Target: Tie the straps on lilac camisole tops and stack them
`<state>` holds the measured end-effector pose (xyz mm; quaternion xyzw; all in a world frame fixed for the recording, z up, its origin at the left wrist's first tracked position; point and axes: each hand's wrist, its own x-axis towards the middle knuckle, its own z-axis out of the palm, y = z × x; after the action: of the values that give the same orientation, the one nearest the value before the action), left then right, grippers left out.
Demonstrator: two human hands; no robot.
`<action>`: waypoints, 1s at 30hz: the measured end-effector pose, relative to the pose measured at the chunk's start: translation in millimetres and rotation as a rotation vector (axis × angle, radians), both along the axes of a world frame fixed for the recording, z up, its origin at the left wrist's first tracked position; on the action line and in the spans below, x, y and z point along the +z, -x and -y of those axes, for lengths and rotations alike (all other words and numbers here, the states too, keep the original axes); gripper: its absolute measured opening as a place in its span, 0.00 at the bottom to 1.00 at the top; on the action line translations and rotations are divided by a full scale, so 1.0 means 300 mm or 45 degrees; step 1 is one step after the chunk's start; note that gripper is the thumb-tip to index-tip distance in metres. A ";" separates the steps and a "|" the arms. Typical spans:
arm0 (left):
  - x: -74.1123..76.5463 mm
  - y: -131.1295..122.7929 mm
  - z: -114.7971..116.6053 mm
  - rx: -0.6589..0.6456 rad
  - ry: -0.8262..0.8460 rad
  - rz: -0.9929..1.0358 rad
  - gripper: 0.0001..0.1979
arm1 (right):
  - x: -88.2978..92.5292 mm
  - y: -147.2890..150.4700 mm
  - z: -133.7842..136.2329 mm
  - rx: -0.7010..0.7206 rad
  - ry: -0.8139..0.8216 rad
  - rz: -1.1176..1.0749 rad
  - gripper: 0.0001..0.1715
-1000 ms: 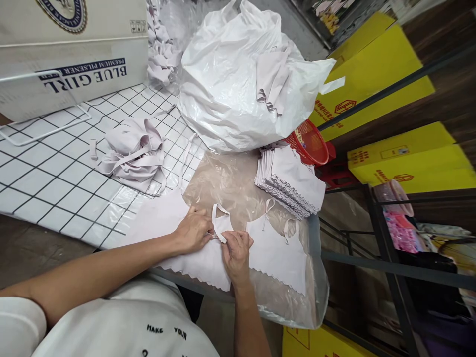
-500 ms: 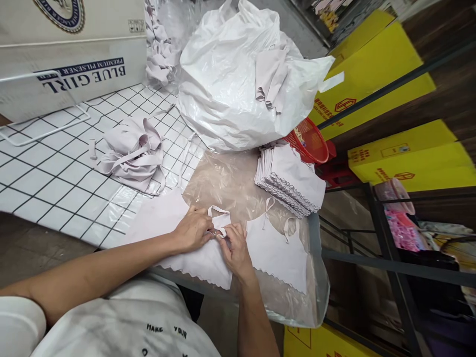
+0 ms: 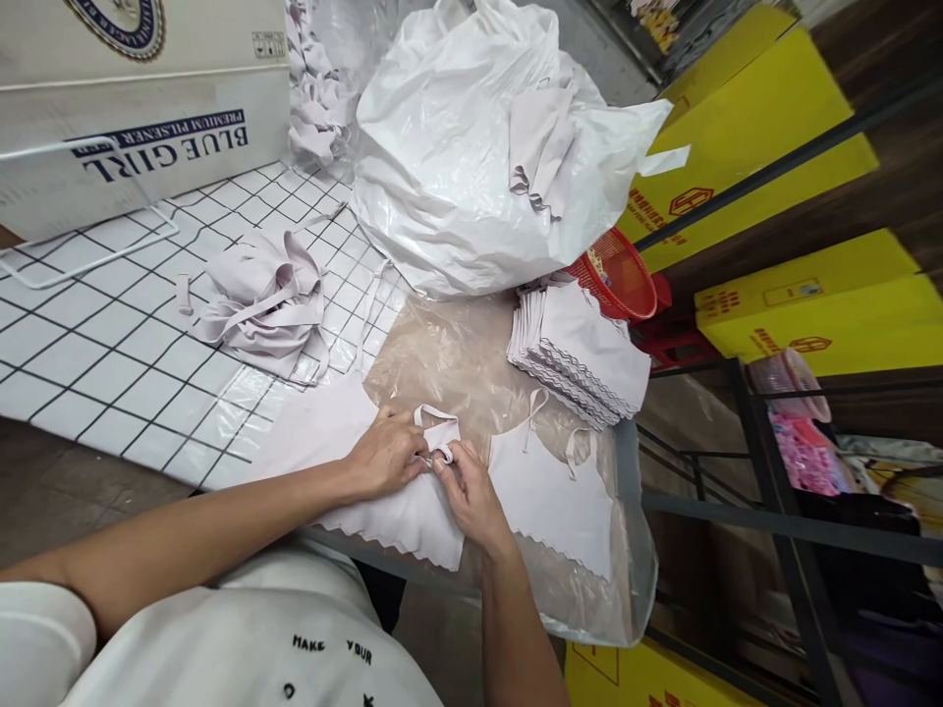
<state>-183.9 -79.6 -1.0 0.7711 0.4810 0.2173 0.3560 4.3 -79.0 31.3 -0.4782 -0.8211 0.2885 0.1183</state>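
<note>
A pale top [image 3: 423, 525] is spread flat at the near edge of the table, its scalloped hem turned toward the body, so that its straps are probably kept within reach of both hands. A strap [image 3: 446, 454] at its neckline is pinched between thumb and forefinger of the right hand [image 3: 471, 491]. The left hand [image 3: 390, 454] is closed just beside it, the strap seemingly nipped at its fingertips, though exactly which part is gripped is hidden. With the fingertips brought so close together, a short length can be controlled, it seems, and the cloth may be steadied by the left hand's weight.

A second top [image 3: 552, 501] is laid flat to the right, its straps left loose. Clear plastic [image 3: 442, 344] is spread beneath, perhaps so that the cloth is kept clean. Farther off on the right, a stack [image 3: 582, 353] is piled with scalloped edges aligned, probably for easy lifting. On the left, a crumpled heap [image 3: 265, 304] is kept apart, and a white bag [image 3: 457, 167] is set at the far side.
</note>
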 end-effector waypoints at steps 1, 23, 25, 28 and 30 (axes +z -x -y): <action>0.003 0.001 0.000 0.000 0.008 0.003 0.04 | 0.002 -0.002 0.000 0.008 -0.013 0.018 0.13; 0.011 0.009 0.005 0.026 0.055 0.140 0.07 | 0.020 0.002 -0.060 0.102 -0.005 -0.093 0.12; 0.010 0.010 0.006 0.020 0.054 0.129 0.06 | 0.033 0.002 -0.058 0.154 -0.018 -0.037 0.11; 0.016 0.012 0.007 0.017 0.056 0.120 0.05 | 0.046 -0.006 -0.058 0.162 -0.015 0.029 0.11; 0.021 0.012 0.006 0.020 0.065 0.124 0.05 | 0.044 -0.016 -0.058 0.108 0.019 -0.003 0.12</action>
<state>-187.5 -81.5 5.2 0.7465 0.4745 0.2452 0.3968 9.0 -61.6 44.6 -0.4433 -0.8383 0.3001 0.1034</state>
